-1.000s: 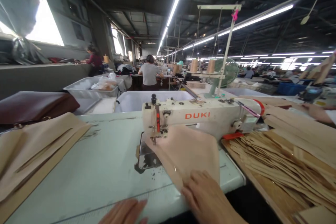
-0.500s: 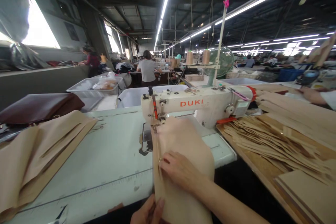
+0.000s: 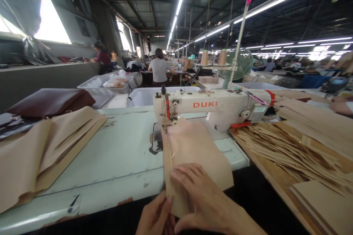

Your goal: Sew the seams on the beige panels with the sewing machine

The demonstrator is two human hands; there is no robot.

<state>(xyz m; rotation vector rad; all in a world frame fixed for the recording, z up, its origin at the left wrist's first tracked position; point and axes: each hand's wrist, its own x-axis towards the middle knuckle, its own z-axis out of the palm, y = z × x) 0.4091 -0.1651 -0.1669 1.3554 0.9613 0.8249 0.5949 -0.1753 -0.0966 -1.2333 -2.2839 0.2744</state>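
A tan leather-like panel [image 3: 197,147] lies under the needle area of a white sewing machine [image 3: 182,106] and hangs over the table's front edge. A narrow folded strip with a small metal glint runs along its left side. My left hand [image 3: 157,214] pinches the panel's lower left edge between thumb and fingers. On the panel's near part rests my right hand [image 3: 201,198], its fingers curled over the top surface and its thumb low by the near edge. That near end is bent down between my hands, and part of it is hidden.
Folded tan panels [image 3: 49,150] lie on the pale green table [image 3: 118,154] at left, beside a brown leather bag [image 3: 52,102]. Many tan strips [image 3: 289,150] cover a wooden board at right. Thread cones [image 3: 204,58] stand behind the machine. A person [image 3: 159,68] sits farther back.
My right hand has slid back toward me along the panel and now curls around its near part. The panel's near end looks more bent. The view has shifted slightly left.
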